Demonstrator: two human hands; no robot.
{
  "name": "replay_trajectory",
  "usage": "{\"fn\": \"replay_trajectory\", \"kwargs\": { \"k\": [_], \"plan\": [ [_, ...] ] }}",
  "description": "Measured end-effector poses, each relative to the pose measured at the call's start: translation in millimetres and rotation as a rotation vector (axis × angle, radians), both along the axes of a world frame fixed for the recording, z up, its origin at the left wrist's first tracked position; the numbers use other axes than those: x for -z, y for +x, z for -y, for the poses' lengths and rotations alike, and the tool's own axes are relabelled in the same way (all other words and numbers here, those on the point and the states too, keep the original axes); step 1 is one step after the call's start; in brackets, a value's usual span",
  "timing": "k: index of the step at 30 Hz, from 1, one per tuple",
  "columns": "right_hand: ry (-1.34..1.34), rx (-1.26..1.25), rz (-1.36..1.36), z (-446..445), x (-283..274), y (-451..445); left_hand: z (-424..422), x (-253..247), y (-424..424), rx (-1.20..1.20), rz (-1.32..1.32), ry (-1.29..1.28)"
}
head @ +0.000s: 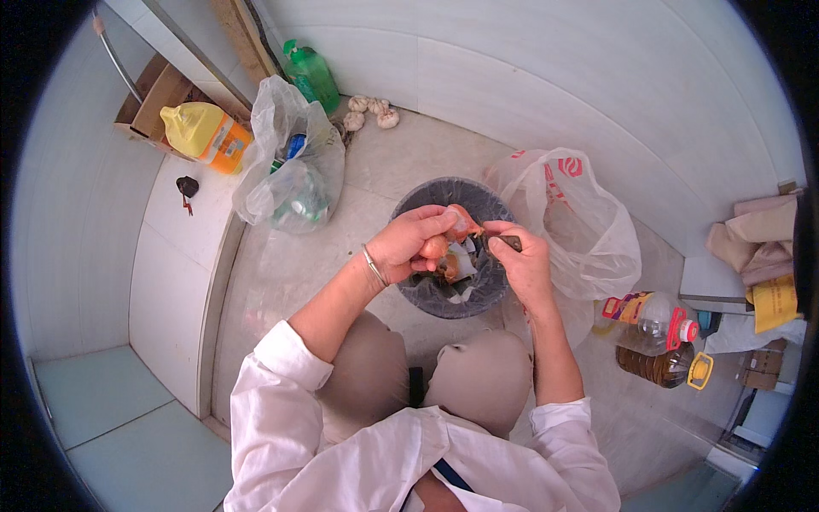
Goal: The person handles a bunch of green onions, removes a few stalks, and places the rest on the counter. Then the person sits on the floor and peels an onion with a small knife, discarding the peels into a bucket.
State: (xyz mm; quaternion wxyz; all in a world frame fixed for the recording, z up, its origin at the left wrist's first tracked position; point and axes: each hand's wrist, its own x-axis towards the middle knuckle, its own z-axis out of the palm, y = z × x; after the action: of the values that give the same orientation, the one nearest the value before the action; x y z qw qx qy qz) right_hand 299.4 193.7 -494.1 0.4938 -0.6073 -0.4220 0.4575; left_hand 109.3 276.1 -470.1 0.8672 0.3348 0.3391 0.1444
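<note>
My left hand [406, 242] is shut on a reddish-orange onion [461, 222], which tapers to a stringy end on the right. A second, rounder onion [434, 247] is held in the same hand, just below the first. In my right hand [528, 257] is a small knife, of which the dark handle [511, 242] shows; its blade is hard to make out. Its thumb and fingers are close to the onion's tapered end. Beneath both hands stands a dark round waste bin [462, 311] with a plastic liner. Inside it lie onion skins [452, 266] and pale scraps.
A clear bag of bottles and cans [301, 185], a green pump bottle [312, 77] and garlic bulbs [371, 110] are at the upper left. A yellow jug [205, 136] sits on the ledge. On the right are a plastic bag [588, 230] and two oil bottles [646, 320] [656, 366].
</note>
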Motion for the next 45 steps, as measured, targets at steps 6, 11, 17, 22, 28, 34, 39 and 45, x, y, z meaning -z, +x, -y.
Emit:
{"fn": "replay_trajectory", "kwargs": {
  "k": [6, 11, 17, 22, 28, 34, 39, 45],
  "plan": [
    [0.099, 0.043, -0.206, 4.7, -2.4, -4.2, 2.2, -14.6, 3.7, -0.1, 0.033, -0.054],
    [0.228, 0.035, -0.286, -0.3, -12.6, -19.2, -0.6, 0.2, 2.6, -0.073, 0.094, -0.046],
    [0.274, 0.009, -0.11, -2.7, -3.8, -18.2, 8.8, -9.5, 9.5, -0.083, -0.042, 0.052],
    [0.071, 0.041, -0.373, -2.6, -12.1, -10.0, 9.4, -5.3, 4.2, -0.046, 0.014, 0.054],
    [0.259, 0.038, -0.202, -1.6, -10.0, -17.6, 10.4, -3.0, 8.1, -0.078, 0.01, 0.039],
    [0.122, 0.089, -0.372, -0.3, -9.1, -9.1, 9.9, -6.0, 7.9, -0.065, 0.042, -0.021],
    [0.13, 0.106, -0.453, 0.6, -15.8, -15.2, 7.4, -0.5, 6.4, -0.033, 0.072, -0.038],
    [0.084, 0.124, -0.475, -2.8, -6.7, -10.6, 8.8, 5.8, 7.7, -0.034, 0.025, 0.022]
  ]
}}
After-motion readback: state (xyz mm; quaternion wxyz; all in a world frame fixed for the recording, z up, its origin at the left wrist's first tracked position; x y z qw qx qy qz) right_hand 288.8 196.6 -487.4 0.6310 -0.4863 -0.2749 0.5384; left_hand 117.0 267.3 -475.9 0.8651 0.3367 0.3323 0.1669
